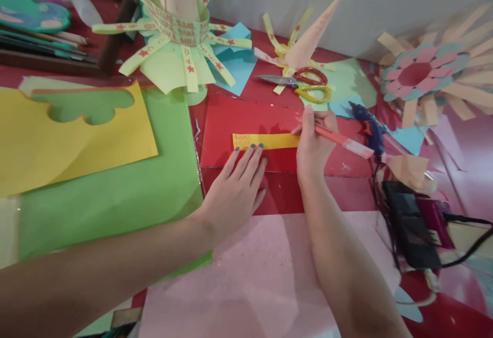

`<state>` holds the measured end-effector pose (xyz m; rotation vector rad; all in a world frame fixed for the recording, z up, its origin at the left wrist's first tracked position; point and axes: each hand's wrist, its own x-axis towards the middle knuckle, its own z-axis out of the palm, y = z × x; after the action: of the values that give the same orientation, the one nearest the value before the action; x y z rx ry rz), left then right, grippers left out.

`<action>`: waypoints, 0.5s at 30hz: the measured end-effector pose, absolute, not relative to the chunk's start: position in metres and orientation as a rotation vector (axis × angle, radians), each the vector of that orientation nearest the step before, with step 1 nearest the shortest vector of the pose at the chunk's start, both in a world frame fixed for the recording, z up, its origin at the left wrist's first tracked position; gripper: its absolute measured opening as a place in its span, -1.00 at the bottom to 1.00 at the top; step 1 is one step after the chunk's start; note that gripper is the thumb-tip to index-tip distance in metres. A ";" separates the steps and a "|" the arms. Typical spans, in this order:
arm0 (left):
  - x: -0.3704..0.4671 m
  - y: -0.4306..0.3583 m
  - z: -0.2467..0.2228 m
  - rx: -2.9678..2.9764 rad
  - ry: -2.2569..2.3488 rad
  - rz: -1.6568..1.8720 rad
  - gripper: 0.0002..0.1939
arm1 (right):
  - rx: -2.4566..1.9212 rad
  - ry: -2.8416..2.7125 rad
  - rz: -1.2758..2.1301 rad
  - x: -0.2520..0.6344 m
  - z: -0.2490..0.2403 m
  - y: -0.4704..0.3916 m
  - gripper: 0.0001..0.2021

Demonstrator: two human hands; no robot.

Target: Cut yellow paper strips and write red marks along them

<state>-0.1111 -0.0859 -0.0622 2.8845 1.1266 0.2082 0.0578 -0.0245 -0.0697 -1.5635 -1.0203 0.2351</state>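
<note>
A yellow paper strip [275, 141] with small red marks at its left end lies on a red board [223, 117]. My left hand [236, 189] rests flat with its fingers apart, the fingertips pressing the strip's lower edge near the marks. Over the strip's right end, my right hand [316, 143] is closed around a red pen [341, 141], whose clear-capped end points right. The strip's far right end is hidden behind my right hand.
Yellow and green sheets [115, 214] lie left. Behind stand paper cones with strips [185, 35], beside scissors [308, 82]. A glue gun [370, 127], black phone [410, 225] and cables are right. A wooden tray [111, 35] sits back left; pink paper [254, 276] lies in front.
</note>
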 end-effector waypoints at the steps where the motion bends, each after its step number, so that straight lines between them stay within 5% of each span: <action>1: -0.111 -0.086 -0.062 2.898 1.116 0.206 -0.49 | -1.549 -1.021 0.223 0.058 -0.069 -0.024 -0.77; 15: -0.110 -0.087 -0.063 2.931 1.112 0.157 -0.46 | -1.513 -1.184 0.536 0.058 -0.076 -0.022 -0.81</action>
<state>-0.1100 -0.0868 -0.0630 2.9310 1.1121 0.1572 0.0580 -0.0222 -0.0763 -1.5133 -1.1839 0.5356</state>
